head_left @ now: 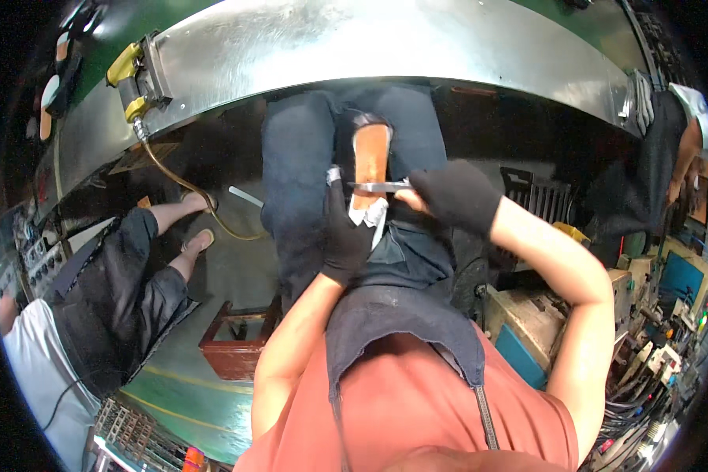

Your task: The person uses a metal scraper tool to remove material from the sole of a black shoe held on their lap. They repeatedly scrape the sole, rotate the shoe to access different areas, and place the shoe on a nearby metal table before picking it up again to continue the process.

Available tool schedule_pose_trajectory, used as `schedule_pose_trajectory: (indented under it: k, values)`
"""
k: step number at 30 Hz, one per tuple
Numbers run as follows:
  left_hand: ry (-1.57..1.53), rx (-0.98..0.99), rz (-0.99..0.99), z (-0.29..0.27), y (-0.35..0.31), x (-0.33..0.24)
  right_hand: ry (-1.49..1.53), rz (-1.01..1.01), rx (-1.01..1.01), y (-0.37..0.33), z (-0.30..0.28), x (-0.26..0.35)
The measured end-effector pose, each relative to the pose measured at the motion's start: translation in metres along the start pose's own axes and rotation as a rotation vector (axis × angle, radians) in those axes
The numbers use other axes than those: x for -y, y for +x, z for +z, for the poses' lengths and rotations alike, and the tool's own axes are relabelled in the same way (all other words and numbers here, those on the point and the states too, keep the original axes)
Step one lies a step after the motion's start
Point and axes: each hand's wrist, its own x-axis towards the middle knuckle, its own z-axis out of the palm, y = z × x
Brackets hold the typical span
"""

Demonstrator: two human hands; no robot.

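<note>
A shoe (371, 149) with a brown underside lies bottom up between my thighs, its far end dark and slightly blurred. White, crumpled material (367, 214) sticks out at its near end. My left hand (348, 240), in a black glove with a white wrap on one fingertip, grips the shoe from its left side; some fingers are hidden. Gloved in black too, my right hand (458, 198) is closed on a knife-like metal tool (377, 187). Its narrow blade lies across the brown underside, and the handle is mostly hidden in my fist.
A curved metal bench (354, 43) runs beyond my knees. On its left part rests a yellow and black air stapler (134, 82) with a hanging hose (169, 173). A co-worker (126, 307) sits at left near a reddish wooden stool (236, 346). Machinery (531, 322) stands at right.
</note>
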Motion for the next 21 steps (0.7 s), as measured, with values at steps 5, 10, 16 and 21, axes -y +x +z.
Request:
schedule_pose_trajectory:
  k: [5, 10, 16, 21]
  values:
    - [-0.275, 0.078, 0.021, -0.014, 0.022, -0.005, 0.149, -0.152, -0.013, 0.009, 0.020, -0.033]
    - [-0.080, 0.174, -0.036, -0.011, 0.055, -0.018, 0.937, 0.369, 0.641, 0.008, -0.014, -0.033]
    - [0.194, 0.037, 0.127, -0.013, 0.064, 0.012, 0.088, -0.174, 0.058, 0.011, -0.099, 0.011]
    - [-0.029, 0.329, -0.074, -0.015, 0.028, 0.029, 0.553, -0.220, -0.106, -0.002, -0.022, 0.024]
